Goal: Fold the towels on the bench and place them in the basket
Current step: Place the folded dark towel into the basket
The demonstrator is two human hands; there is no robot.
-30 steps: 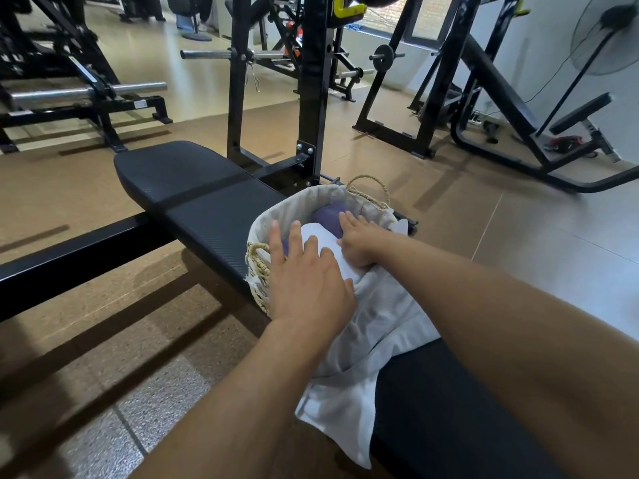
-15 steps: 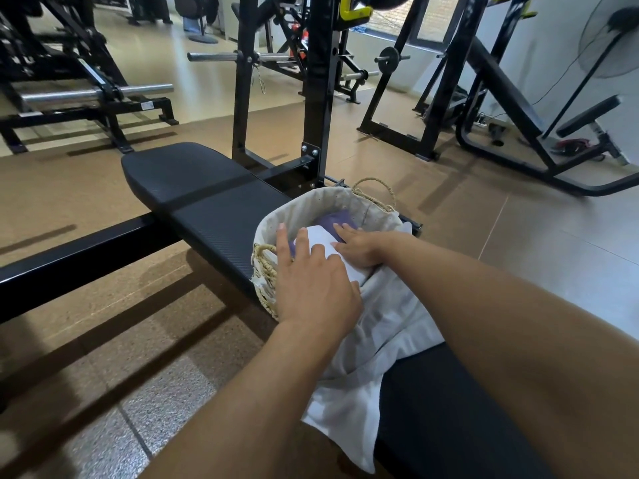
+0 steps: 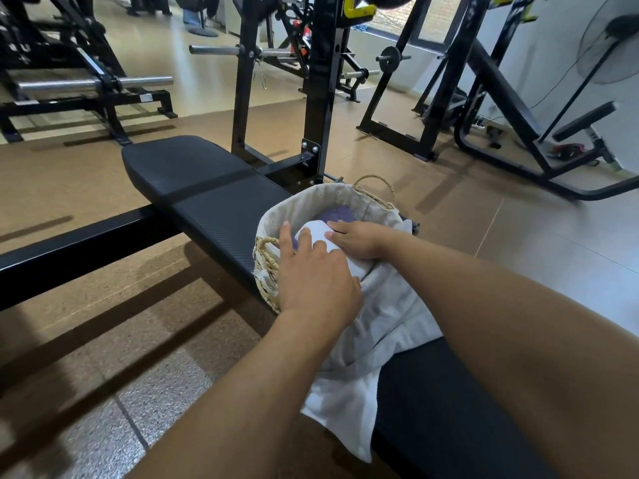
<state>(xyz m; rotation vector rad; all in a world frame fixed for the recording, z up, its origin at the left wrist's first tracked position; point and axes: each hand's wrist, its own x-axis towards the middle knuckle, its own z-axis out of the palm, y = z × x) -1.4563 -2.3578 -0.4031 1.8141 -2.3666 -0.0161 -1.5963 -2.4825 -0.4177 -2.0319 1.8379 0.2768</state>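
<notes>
A woven basket (image 3: 311, 198) with a pale cloth liner stands on the black bench (image 3: 207, 188). Inside it lies a purple towel (image 3: 337, 214), and on top of that a folded white towel (image 3: 320, 233). My left hand (image 3: 316, 278) lies flat on the near side of the folded white towel with its fingers spread. My right hand (image 3: 359, 240) rests flat on its right side. A loose white towel (image 3: 380, 333) is draped from the basket's near rim over the bench and hangs off the bench's left edge.
A black rack upright (image 3: 321, 98) stands right behind the basket. Barbell stands (image 3: 103, 84) and other black gym frames (image 3: 491, 108) fill the back. A standing fan (image 3: 608, 53) is at the far right. The floor around the bench is tiled.
Both hands have stayed flat on the folded white towel and pushed it slightly further into the basket. The loose towel has not moved.
</notes>
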